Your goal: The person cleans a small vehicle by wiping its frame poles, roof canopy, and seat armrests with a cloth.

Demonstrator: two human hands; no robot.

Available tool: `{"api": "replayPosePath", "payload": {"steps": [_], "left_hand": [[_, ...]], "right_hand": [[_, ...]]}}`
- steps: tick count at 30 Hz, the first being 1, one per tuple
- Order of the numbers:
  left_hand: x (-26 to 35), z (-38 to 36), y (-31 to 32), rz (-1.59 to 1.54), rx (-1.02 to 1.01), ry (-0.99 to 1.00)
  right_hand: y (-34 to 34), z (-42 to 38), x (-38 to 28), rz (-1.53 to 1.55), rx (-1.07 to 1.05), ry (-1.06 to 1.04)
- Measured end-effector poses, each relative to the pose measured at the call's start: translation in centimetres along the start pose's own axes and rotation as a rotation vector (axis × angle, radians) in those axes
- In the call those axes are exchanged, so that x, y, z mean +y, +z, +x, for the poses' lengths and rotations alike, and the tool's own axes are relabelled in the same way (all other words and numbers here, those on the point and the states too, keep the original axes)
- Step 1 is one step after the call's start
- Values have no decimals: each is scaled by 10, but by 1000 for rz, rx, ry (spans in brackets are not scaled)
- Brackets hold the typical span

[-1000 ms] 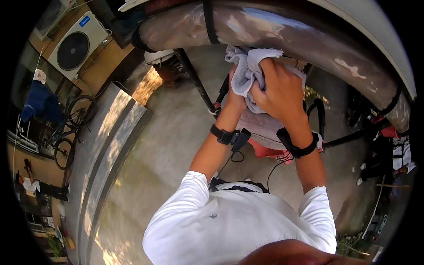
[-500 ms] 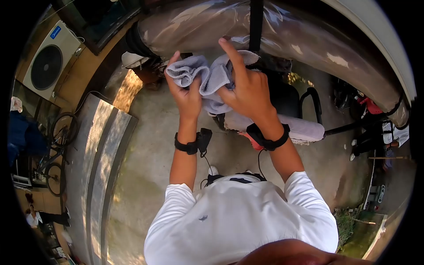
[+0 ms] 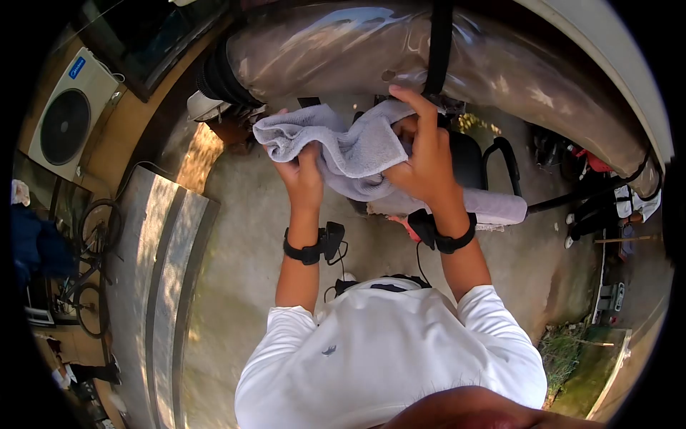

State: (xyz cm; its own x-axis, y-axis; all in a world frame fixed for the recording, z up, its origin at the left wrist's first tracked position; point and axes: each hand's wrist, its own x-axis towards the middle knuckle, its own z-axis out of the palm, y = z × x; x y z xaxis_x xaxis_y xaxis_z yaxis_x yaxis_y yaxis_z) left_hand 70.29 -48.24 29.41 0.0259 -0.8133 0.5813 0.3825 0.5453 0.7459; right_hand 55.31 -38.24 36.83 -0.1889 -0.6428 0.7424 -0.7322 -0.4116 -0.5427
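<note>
A crumpled light grey cloth [image 3: 350,154] is stretched loosely between my two hands in the middle of the head view. My left hand [image 3: 304,171] grips its left end, with the thumb in front and the fingers mostly hidden behind the folds. At the right end my right hand [image 3: 421,157] pinches the cloth, while its index finger points up and away from the fabric. Just beyond the hands hangs a rolled clear plastic sheet [image 3: 321,53], bound by a black strap [image 3: 438,46]. Both wrists wear black bands with small boxes and cables.
A padded seat [image 3: 493,206] with a black armrest [image 3: 504,161] stands right of my hands. Concrete steps [image 3: 161,272] lie to the left, with a bicycle [image 3: 93,264] and an air-conditioner unit [image 3: 71,114] beyond. Another person [image 3: 607,214] is at the far right.
The cloth has been spread wider and flatter between my hands. Both hands have moved slightly lower in view, and the right one has shifted to the right.
</note>
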Motion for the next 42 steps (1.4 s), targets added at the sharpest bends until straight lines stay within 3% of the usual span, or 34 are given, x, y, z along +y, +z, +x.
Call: {"api": "replayPosePath", "payload": {"steps": [1,2,3,5,8,9,11,13,18,23,27,31,34,36,37,39,40,42], "left_hand": [[-11,-6,-4,-52,18,-132],[-26,-8,-10,-56,16,-129],[-34,-7,-15,-13,-204,-226],[-38,-11,-20,34,-423,-326],[2,-9,2,-55,-171,-471],[9,-6,5,-55,-167,-471],[20,1,8,-156,-218,-566],[15,2,9,-173,-168,-564],[3,-2,4,-169,-386,-673],[7,2,11,-279,-486,-661],[-7,-2,3,-341,-518,-665],[-32,-23,-20,-113,-472,-842],[-40,-34,-36,48,-295,-965],[-43,-30,-46,49,34,-871],[-45,-26,-48,53,38,-872],[-40,-11,-45,-66,179,-469],[-39,-1,-42,-60,184,-474],[-32,19,-34,-96,119,-197]], "right_hand": [[2,-4,2,2,50,-68],[3,-7,3,6,98,-136],[4,-7,4,5,97,-137],[4,-7,6,-172,219,-292],[-2,5,-6,-217,401,-397],[-4,10,-10,-225,515,-460],[-5,21,-18,-260,512,-485],[1,25,-18,-394,437,-414],[11,17,-24,-387,379,-338],[20,12,-13,-406,317,-284],[30,-6,17,-366,359,-360],[56,-48,55,-344,228,-262],[80,-77,73,25,75,193],[89,-71,65,107,97,255],[95,-67,62,191,119,312],[106,-49,57,208,134,284],[111,-34,47,280,155,240],[120,-12,30,350,174,195]]}}
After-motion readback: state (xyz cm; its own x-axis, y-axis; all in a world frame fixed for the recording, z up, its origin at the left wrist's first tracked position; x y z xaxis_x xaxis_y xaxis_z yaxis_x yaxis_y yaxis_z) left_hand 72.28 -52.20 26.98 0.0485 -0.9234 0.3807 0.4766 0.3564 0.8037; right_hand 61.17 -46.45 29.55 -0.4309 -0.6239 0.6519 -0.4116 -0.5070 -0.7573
